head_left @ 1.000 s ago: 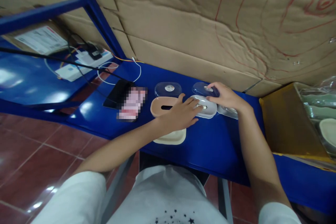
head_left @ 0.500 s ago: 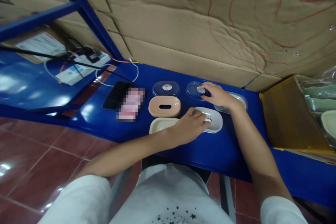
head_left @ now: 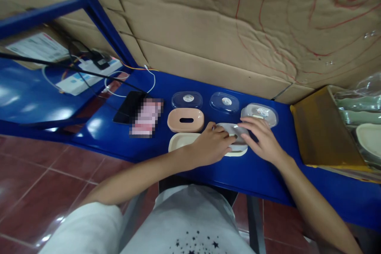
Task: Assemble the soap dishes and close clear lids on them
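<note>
Cardboard sheet (head_left: pixel 202 20): closes off the rear edge of the surface (head_left: pixel 254 172). The surface's front edge passes beneath both forearms; bare blue area lies between the dishes and this edge, and extends right toward the open carton (head_left: pixel 324 131).

Left hand (head_left: pixel 212 145): back upward, fingers bent over the left part of the grey-white dish (head_left: pixel 232 129); whether they are clamped cannot be told. Right hand (head_left: pixel 263 139): thumb and fingers apart, at the dish's right end.

The dish sits near the front edge; a cream rim (head_left: pixel 238 154) shows beneath it. The left hand covers part of the dish and the right end of the cream tray (head_left: pixel 180 141). Pink item (head_left: pixel 147 117): pixelated, not identifiable. Dish centre: partly hidden by fingertips.
</note>
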{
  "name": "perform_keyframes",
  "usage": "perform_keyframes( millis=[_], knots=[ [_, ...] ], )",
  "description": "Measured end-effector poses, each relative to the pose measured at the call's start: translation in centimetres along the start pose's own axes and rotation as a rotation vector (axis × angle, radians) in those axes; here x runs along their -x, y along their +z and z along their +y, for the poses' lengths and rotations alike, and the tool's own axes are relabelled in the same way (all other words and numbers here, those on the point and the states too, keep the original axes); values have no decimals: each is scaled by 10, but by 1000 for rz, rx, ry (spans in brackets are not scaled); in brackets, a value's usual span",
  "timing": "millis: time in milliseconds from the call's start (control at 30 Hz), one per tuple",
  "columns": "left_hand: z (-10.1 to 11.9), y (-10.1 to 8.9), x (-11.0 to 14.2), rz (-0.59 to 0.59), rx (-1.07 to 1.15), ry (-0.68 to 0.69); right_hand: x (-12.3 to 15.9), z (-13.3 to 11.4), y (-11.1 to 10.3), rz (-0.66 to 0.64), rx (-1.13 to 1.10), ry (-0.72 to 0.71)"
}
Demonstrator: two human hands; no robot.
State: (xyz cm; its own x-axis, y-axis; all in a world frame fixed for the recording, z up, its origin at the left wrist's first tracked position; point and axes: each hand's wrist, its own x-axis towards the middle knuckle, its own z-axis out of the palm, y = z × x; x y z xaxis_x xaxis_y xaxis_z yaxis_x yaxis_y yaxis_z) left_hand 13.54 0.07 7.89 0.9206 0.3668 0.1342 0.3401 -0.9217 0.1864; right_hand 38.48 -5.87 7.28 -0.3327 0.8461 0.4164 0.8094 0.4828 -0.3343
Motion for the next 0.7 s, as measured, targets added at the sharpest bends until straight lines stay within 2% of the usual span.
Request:
perform_keyframes(
  millis=[67, 167, 367, 533, 600, 700],
  knots=[
    [-4, -3, -2, 13, -7, -25, 20, -1, 8, 87, 57, -18],
    [-14, -10, -7, 33, -30, -80, 30, -6, 15, 133, 87, -89],
    [-34, -13, -21, -2, -118, -181, 21, -28, 24, -27, 78, -280],
    [-35, -2, -25, -15, -167, -184, 25, -39, 34, -176, 27, -313],
    [-32, 2, -24, -11, -172, -187, 26, -42, 35, -193, -22, -317],
    [-19, 3, -17, 31, -177, -186, 26, -40, 30, -150, -113, -307]
  ],
)
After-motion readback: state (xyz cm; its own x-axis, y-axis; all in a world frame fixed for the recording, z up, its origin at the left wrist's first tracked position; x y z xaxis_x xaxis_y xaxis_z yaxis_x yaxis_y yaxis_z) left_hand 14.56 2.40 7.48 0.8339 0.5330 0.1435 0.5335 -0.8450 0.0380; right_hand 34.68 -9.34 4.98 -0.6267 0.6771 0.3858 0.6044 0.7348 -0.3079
